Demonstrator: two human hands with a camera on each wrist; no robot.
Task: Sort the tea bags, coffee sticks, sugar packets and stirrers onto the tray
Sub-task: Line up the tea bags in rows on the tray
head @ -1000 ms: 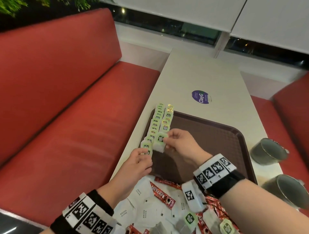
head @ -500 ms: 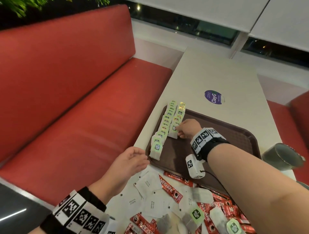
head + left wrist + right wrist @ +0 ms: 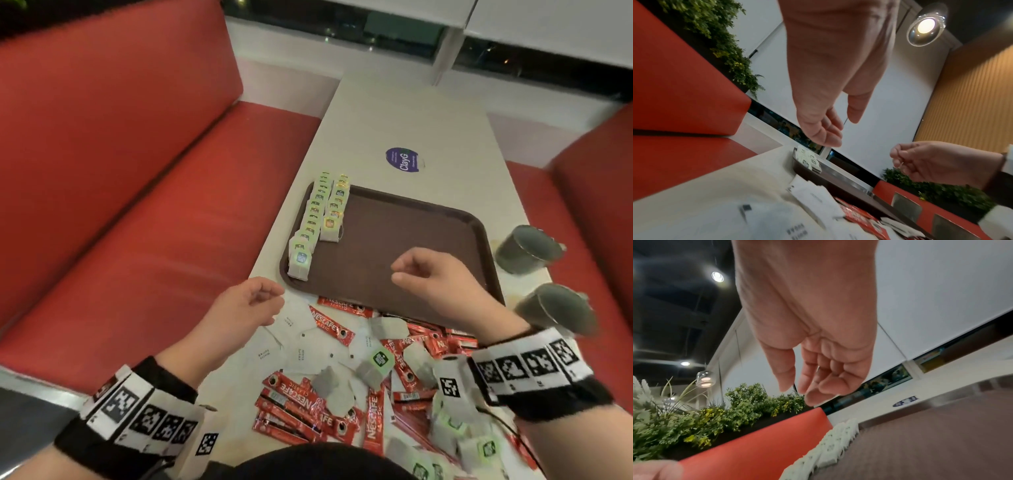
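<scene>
Two rows of green-tagged tea bags (image 3: 317, 219) stand along the left side of the brown tray (image 3: 411, 233); the same rows of tea bags (image 3: 828, 444) show in the right wrist view. My right hand (image 3: 407, 270) hovers over the tray's middle, fingers loosely curled and holding nothing. My left hand (image 3: 263, 294) hangs empty off the tray's near left corner, above white sugar packets (image 3: 298, 342). Red coffee sticks (image 3: 332, 325) and loose tea bags (image 3: 376, 363) lie piled on the table in front of the tray.
Two grey metal cups (image 3: 524, 250) lie on their sides to the right of the tray. A purple sticker (image 3: 402, 160) marks the table beyond it. Red benches (image 3: 137, 205) flank the narrow table on both sides.
My right hand set a tea bag down at the near end of the right row, then drew back over the tray's middle. My left hand stayed near the tray corner, empty.
</scene>
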